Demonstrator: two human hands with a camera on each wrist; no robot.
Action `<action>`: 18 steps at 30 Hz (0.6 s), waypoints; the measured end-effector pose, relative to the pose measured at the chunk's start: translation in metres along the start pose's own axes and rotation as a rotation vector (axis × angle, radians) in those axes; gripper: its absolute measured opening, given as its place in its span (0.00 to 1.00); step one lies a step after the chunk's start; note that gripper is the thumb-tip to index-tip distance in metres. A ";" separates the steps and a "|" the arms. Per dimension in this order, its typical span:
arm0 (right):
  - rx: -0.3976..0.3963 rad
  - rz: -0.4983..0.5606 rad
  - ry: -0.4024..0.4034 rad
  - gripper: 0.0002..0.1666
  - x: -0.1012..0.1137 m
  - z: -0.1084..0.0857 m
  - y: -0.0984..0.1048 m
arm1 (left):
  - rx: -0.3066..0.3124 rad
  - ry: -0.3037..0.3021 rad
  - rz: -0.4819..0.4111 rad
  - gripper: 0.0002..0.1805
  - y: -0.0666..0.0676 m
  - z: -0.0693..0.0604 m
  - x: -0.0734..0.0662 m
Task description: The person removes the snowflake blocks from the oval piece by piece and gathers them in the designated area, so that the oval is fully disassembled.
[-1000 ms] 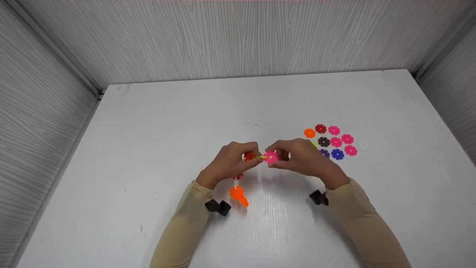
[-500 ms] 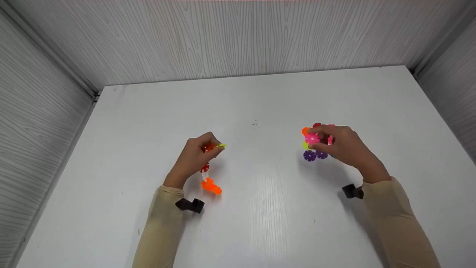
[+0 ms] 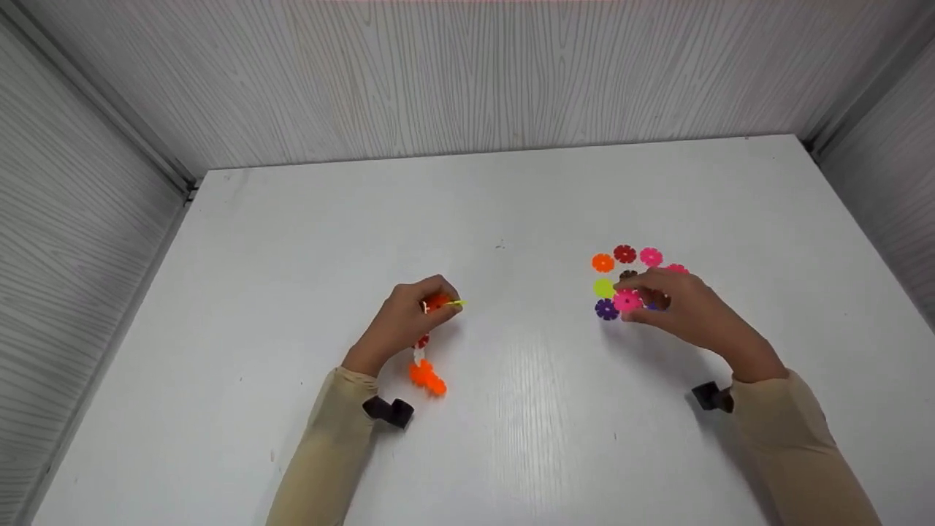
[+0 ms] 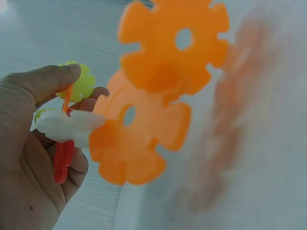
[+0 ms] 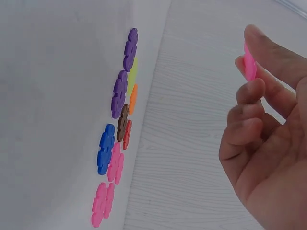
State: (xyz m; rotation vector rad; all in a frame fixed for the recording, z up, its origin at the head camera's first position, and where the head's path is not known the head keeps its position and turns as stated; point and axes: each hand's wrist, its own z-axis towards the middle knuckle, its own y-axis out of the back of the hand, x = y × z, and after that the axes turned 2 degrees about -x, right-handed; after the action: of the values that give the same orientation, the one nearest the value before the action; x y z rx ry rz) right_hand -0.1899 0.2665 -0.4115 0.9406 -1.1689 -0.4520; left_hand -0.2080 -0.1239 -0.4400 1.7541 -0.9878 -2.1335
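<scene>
My left hand (image 3: pixel 402 315) pinches a chain of notched plastic snowflake discs near its yellow disc (image 4: pixel 84 81). Below the fingers hang a red disc (image 4: pixel 62 160), a white disc (image 4: pixel 67 125) and orange discs (image 4: pixel 139 139), linked edge to edge. In the head view the yellow disc pokes out edge-on past the fingertips. Well to the right, my right hand (image 3: pixel 690 310) pinches a pink disc (image 3: pixel 627 300) between thumb and forefinger. It is held above the loose discs and hides some of them. The pink disc and the chain are apart.
Several loose discs lie flat under and beyond my right hand, among them an orange disc (image 3: pixel 603 263), a dark red disc (image 3: pixel 624 253), a purple disc (image 3: pixel 606 309) and a blue disc (image 5: pixel 106 149). Grey wood-grain panels (image 3: pixel 467 80) border the white table (image 3: pixel 511 409).
The hands have moved apart from the middle, where the pink disc met the yellow one. My right hand went right with the pink disc, then slightly nearer; my left went left with the chain.
</scene>
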 end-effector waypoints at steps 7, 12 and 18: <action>0.165 -0.034 -0.121 0.22 -0.001 0.003 -0.006 | 0.028 0.011 0.032 0.05 -0.002 -0.001 0.005; 0.202 -0.069 -0.141 0.23 -0.004 0.004 -0.009 | 0.045 0.007 0.052 0.05 -0.001 0.000 0.008; 0.234 -0.073 -0.172 0.23 -0.009 0.002 -0.011 | 0.071 0.046 0.053 0.07 -0.001 0.000 0.011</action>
State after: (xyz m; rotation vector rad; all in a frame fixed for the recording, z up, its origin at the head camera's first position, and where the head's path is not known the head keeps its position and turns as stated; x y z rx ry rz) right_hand -0.1928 0.2661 -0.4255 1.1669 -1.3676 -0.4688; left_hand -0.2103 -0.1293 -0.4493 1.7800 -1.0973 -2.0406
